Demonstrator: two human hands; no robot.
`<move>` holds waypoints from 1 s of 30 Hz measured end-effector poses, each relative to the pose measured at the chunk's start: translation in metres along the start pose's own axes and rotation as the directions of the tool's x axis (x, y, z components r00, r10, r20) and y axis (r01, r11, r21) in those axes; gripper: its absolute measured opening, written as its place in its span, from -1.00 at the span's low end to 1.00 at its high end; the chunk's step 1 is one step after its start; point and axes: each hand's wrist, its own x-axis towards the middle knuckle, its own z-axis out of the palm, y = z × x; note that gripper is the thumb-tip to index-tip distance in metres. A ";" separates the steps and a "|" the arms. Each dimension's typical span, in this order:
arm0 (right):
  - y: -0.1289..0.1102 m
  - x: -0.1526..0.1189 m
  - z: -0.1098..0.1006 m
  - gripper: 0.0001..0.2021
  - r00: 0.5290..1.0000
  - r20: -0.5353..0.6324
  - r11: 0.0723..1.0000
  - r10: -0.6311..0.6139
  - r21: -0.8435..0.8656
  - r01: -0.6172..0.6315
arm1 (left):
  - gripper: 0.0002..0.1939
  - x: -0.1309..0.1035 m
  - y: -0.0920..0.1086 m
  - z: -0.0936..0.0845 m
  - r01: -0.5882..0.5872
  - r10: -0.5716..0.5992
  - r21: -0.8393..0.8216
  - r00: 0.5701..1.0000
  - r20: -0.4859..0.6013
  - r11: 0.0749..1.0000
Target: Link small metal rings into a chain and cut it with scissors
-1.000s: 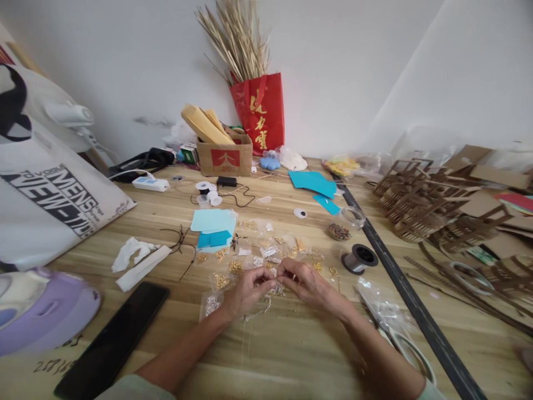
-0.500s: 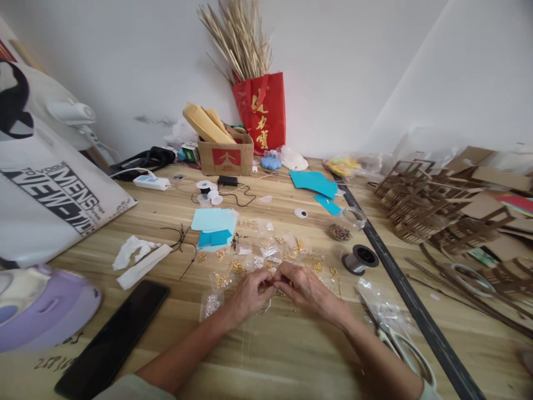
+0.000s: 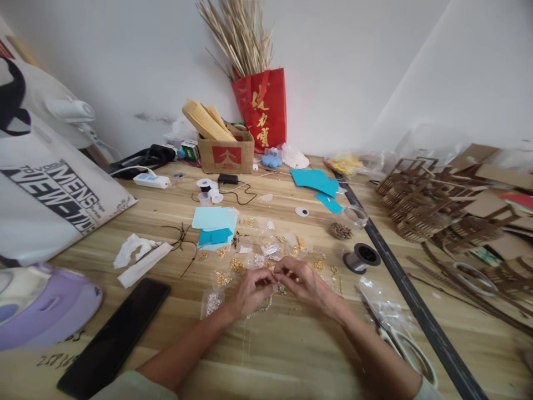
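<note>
1. Meeting near the middle of the tabletop (image 3: 287,358): left hand (image 3: 252,291) and right hand (image 3: 306,284), fingertips almost touching.
2. Left grip: thumb and forefinger curled close together. Cannot tell whether it is clenched or grasping something; the spot is too small.
3. Right grip: fingers bent down over the left fingertips, thumb tucked beneath. Cannot tell whether anything is pinched there.
4. Silver-coloured chain (image 3: 265,309): lies on the tabletop just on the near side of the fingertips, partly behind the left hand. Upper end hidden.
5. Left of the left hand: packet of silver-coloured rings (image 3: 214,303); gold-coloured findings (image 3: 222,278) just beyond it.
6. Beyond both hands: more small clear packets, then pale blue cards (image 3: 214,218), darker blue pieces on them.
7. Right of the right hand: wire spool (image 3: 361,259), with a clear container of mixed beads (image 3: 341,231) farther back. Scissors (image 3: 385,329) near the right forearm, blades against a clear plastic bag (image 3: 393,304).
8. Left of the left forearm: black smartphone (image 3: 114,339), lying flat, well apart from the chain.
</note>
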 end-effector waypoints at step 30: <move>-0.009 -0.006 -0.023 -0.92 0.984 0.177 0.982 0.002 -0.185 0.031 | -0.86 0.002 0.013 -0.006 0.170 -0.165 -0.267 0.985 0.042 0.949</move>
